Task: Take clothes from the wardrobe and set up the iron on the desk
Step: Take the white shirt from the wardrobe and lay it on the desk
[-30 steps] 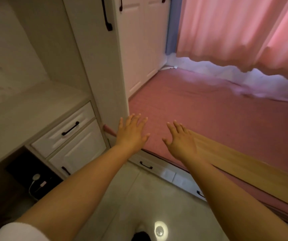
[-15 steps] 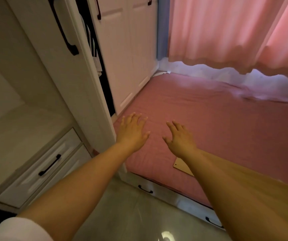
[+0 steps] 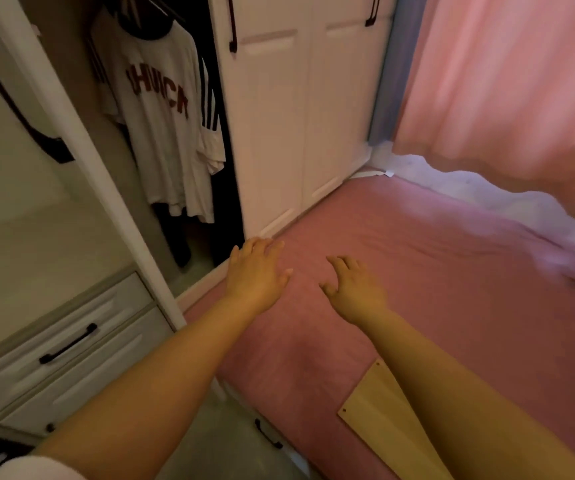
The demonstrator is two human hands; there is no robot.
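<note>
Both arms stretched forward over the pink bed (image 3: 435, 271); left hand (image 3: 256, 271) and right hand (image 3: 355, 292) flat, fingers spread, holding nothing. White T-shirt (image 3: 161, 133) with red lettering hangs in the open wardrobe (image 3: 300, 116), beyond the left hand. Wooden board (image 3: 383, 420) lies on the bed under the right forearm.

My bare hands reach over a matt pink cloth bedsheet (image 3: 417, 271), beside a pale, smooth wood board (image 3: 379, 410). A white cotton-like shirt (image 3: 165, 133) with red lettering hangs past smooth white painted doors (image 3: 300, 116). Drawer handles (image 3: 67, 342) look matt black; the curtain (image 3: 504, 81) is soft pink cloth.
</note>
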